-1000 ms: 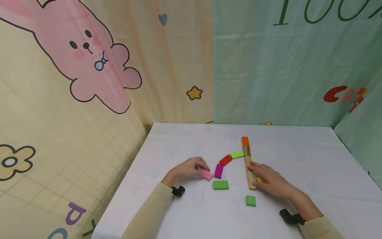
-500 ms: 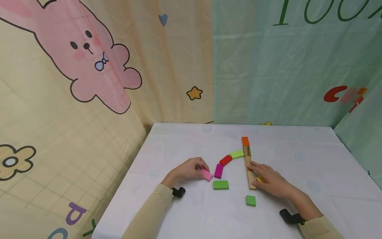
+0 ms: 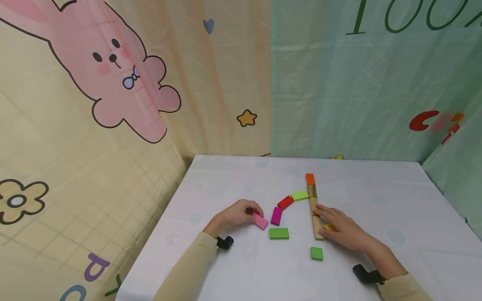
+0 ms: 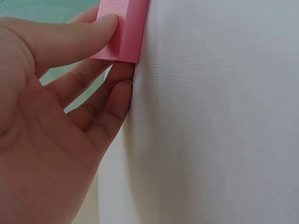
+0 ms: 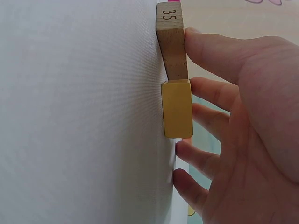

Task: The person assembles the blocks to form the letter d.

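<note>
In the head view my left hand [image 3: 239, 212] pinches a pink block [image 3: 260, 221] by its left end, low over the table. The left wrist view shows the thumb [image 4: 105, 35] on the block's face and fingers behind it. A magenta block [image 3: 276, 216] stands just right of the pink one. My right hand [image 3: 344, 225] rests on a straight row of wooden blocks [image 3: 314, 213], partly covering a yellow block [image 5: 177, 109] beside the row. Its thumb touches a wooden block [image 5: 172, 51] marked 35, and its fingers spread loosely along the yellow block and past it.
From the magenta block, a red block [image 3: 285, 202] and a lime block [image 3: 300, 195] curve up to the wooden row, which an orange block [image 3: 310, 179] tops. Two green pieces, a longer block [image 3: 279, 233] and a shorter block [image 3: 316, 253], lie nearer on the white table [image 3: 226, 175].
The pink block has turned slightly in the left fingers. My right hand keeps its place on the wooden row. The head view has shifted a little.
</note>
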`<state>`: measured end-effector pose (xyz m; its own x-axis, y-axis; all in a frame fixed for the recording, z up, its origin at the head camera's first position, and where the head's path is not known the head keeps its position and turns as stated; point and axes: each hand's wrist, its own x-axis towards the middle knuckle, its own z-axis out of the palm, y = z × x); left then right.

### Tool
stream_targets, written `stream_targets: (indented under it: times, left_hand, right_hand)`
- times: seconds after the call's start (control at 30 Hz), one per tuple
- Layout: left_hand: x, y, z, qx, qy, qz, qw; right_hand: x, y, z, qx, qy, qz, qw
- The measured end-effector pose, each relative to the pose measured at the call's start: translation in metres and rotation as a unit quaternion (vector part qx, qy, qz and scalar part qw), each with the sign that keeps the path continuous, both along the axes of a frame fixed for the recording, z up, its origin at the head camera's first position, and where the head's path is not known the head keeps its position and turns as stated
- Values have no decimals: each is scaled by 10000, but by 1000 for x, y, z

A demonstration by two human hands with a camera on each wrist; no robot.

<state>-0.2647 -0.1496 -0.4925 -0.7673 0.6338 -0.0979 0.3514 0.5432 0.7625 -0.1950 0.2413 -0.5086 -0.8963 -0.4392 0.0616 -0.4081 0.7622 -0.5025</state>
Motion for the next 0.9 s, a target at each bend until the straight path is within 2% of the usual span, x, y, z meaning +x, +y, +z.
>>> stream_targets:
  times: [0.13, 0.5, 0.9]
  left_hand:
    - [0, -1, 1, 68, -166, 17, 9998]
    - [-5, 1, 0, 392, -259, 164, 9988]
    - [-10, 11, 2, 793, -266, 236, 9962]
  right_hand:
    - [1, 0, 0, -3, -46, -26, 10000]
    - [2, 2, 0, -40, -14, 24, 10000]
    - [2, 1, 0, -70, 31, 53, 10000]
